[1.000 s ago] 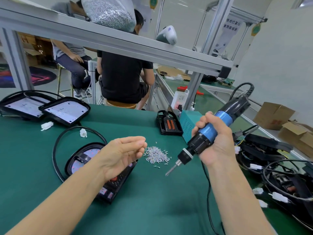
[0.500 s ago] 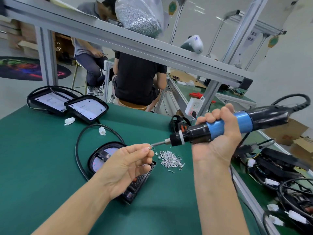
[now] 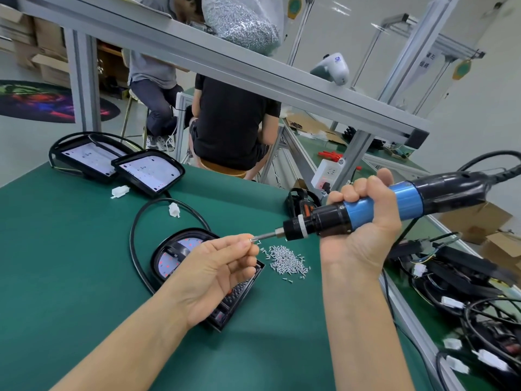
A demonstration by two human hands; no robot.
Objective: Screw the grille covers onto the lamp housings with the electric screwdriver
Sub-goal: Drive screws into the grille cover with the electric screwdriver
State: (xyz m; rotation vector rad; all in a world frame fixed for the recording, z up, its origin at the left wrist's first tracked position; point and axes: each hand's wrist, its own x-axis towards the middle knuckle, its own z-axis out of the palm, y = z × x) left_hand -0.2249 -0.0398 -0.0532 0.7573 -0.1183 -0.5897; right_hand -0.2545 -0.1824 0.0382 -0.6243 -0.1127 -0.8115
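A worker's right hand (image 3: 363, 221) grips the blue-and-black electric screwdriver (image 3: 366, 210) held level above a green worktop (image 3: 70, 263), its bit (image 3: 265, 236) pointing left. The left hand (image 3: 214, 275) pinches a small screw (image 3: 253, 240) between thumb and fingertips right at the end of the bit. Directly beneath the left hand lies a black lamp housing (image 3: 174, 255) with its grille cover (image 3: 239, 294) partly hidden by the palm; a black cable (image 3: 138, 244) loops around its far side. Just to the right sits a loose pile of silver screws (image 3: 284, 261). Two more lamp housings (image 3: 118, 165) rest at the worktop's far left edge. Beyond the aluminium frame, a person in a black shirt (image 3: 231, 122) sits with back turned.
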